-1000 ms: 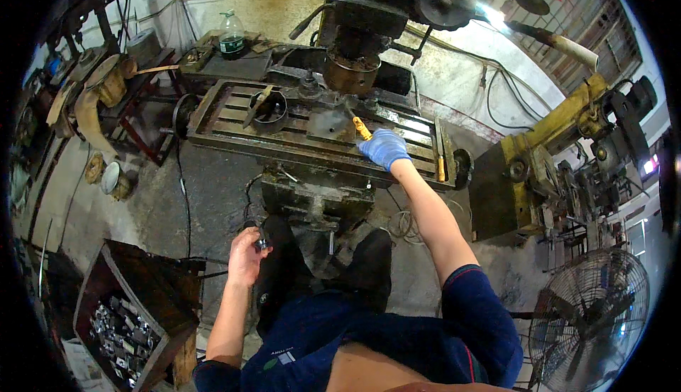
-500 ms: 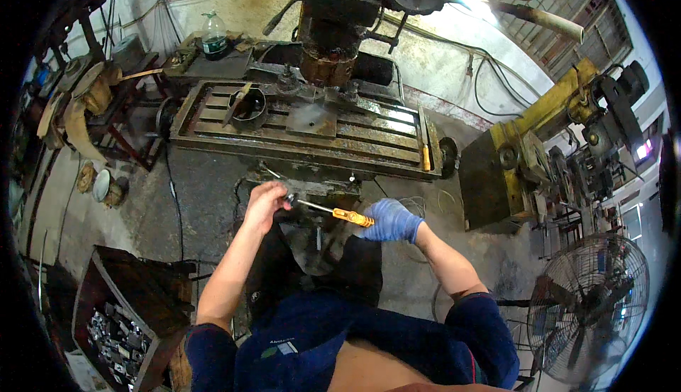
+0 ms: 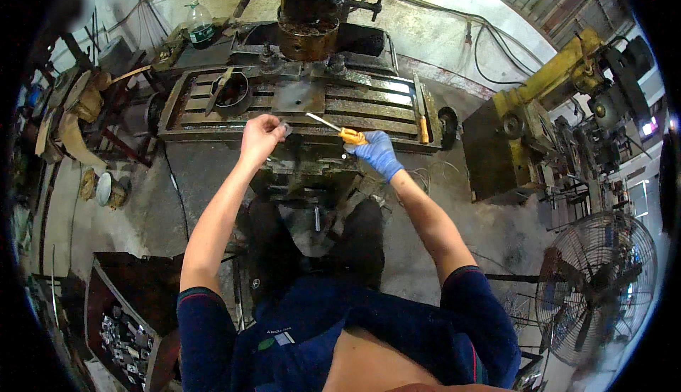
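My right hand [image 3: 377, 154], in a blue glove, grips the orange handle of a screwdriver [image 3: 335, 130] whose metal shaft points up and left. My bare left hand [image 3: 261, 139] is closed on a small dark metal part near its fingertips, just left of the screwdriver's tip. Both hands hover at the front edge of the slotted table [image 3: 369, 101] of a milling machine. A flat grey metal plate [image 3: 298, 97] lies on that table under the spindle head [image 3: 306, 36].
A round dark dish [image 3: 230, 88] sits on the table's left end and another orange-handled tool [image 3: 422, 119] on its right. A crate of metal parts [image 3: 124, 335] stands at lower left, a floor fan [image 3: 594, 286] at right, a yellow machine [image 3: 539, 115] beyond.
Both hands rose from low in front of the machine to its table's front edge. The right hand still holds the screwdriver; the left hand has closed near its tip.
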Demonstrator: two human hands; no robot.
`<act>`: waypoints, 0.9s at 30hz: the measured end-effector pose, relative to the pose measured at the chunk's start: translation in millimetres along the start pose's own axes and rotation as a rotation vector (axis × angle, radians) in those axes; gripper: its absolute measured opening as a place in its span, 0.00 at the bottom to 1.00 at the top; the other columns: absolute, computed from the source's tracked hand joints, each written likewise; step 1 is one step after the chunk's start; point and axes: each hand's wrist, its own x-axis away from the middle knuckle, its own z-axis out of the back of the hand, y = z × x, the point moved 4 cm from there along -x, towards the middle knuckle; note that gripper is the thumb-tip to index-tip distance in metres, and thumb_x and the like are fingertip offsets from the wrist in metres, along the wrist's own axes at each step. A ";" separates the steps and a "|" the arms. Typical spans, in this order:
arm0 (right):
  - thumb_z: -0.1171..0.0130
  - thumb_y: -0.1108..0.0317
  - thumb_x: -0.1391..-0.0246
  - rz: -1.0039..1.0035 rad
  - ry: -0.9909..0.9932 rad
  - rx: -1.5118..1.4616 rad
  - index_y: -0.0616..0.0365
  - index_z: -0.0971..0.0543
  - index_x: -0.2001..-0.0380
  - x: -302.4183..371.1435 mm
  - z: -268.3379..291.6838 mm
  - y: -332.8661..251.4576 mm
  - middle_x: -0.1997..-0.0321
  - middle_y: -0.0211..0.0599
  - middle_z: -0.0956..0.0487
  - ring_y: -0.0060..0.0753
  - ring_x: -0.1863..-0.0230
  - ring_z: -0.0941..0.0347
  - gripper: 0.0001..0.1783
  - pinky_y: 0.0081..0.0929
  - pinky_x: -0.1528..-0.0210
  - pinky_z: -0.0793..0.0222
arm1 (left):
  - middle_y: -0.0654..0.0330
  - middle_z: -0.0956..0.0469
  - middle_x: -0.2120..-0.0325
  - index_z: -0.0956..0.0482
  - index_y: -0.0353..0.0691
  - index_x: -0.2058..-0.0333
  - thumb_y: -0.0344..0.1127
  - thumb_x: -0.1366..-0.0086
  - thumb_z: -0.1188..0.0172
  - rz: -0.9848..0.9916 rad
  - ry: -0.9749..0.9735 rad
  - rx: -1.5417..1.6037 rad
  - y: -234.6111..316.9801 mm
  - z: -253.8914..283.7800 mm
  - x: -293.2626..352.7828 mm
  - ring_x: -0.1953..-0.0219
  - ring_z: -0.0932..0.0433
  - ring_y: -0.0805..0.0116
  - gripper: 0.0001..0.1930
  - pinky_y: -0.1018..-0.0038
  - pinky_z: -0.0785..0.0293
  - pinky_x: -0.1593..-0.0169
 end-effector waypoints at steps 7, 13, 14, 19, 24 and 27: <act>0.37 0.51 0.60 -0.365 0.059 0.557 0.59 0.20 0.73 26.3 -10.8 17.9 0.75 0.45 0.22 0.36 0.72 0.24 0.20 0.28 0.69 0.32 | 0.50 0.25 0.72 0.25 0.35 0.70 0.28 0.52 0.41 -0.336 -0.011 -0.691 23.2 -7.1 -45.4 0.66 0.26 0.50 0.08 0.61 0.31 0.61; 0.41 0.54 0.55 -0.195 0.105 0.418 0.63 0.21 0.73 71.7 34.9 9.6 0.77 0.48 0.23 0.34 0.74 0.25 0.19 0.29 0.71 0.33 | 0.53 0.27 0.70 0.23 0.42 0.69 0.33 0.51 0.40 -0.413 0.086 -0.854 6.8 -22.2 -95.9 0.66 0.25 0.54 0.09 0.62 0.30 0.61; 0.41 0.55 0.55 -0.219 0.104 0.422 0.63 0.21 0.73 80.7 44.9 7.0 0.78 0.46 0.23 0.32 0.75 0.26 0.18 0.29 0.72 0.34 | 0.53 0.26 0.70 0.23 0.43 0.69 0.34 0.51 0.40 -0.428 0.107 -0.904 2.3 -26.8 -103.0 0.66 0.25 0.55 0.09 0.62 0.30 0.62; 0.40 0.62 0.54 -0.211 0.242 0.372 0.65 0.22 0.75 124.2 89.9 22.0 0.83 0.33 0.26 0.19 0.80 0.36 0.14 0.24 0.76 0.38 | 0.55 0.23 0.71 0.23 0.45 0.68 0.35 0.49 0.42 -0.390 0.110 -0.896 -8.3 -40.4 -131.2 0.67 0.24 0.54 0.09 0.61 0.29 0.63; 0.38 0.62 0.55 -0.328 0.324 0.251 0.65 0.21 0.74 136.9 121.5 20.9 0.79 0.32 0.22 0.19 0.77 0.32 0.14 0.22 0.74 0.35 | 0.55 0.23 0.69 0.24 0.44 0.66 0.35 0.48 0.42 -0.402 0.108 -0.859 -11.9 -46.0 -138.9 0.66 0.24 0.54 0.09 0.62 0.28 0.63; 0.39 0.65 0.54 -0.205 0.365 0.322 0.66 0.21 0.74 124.7 135.7 -20.4 0.81 0.32 0.23 0.19 0.78 0.34 0.13 0.22 0.75 0.36 | 0.54 0.23 0.69 0.25 0.44 0.63 0.36 0.48 0.42 -0.320 0.142 -0.864 -9.1 -47.0 -135.0 0.65 0.24 0.54 0.12 0.61 0.28 0.63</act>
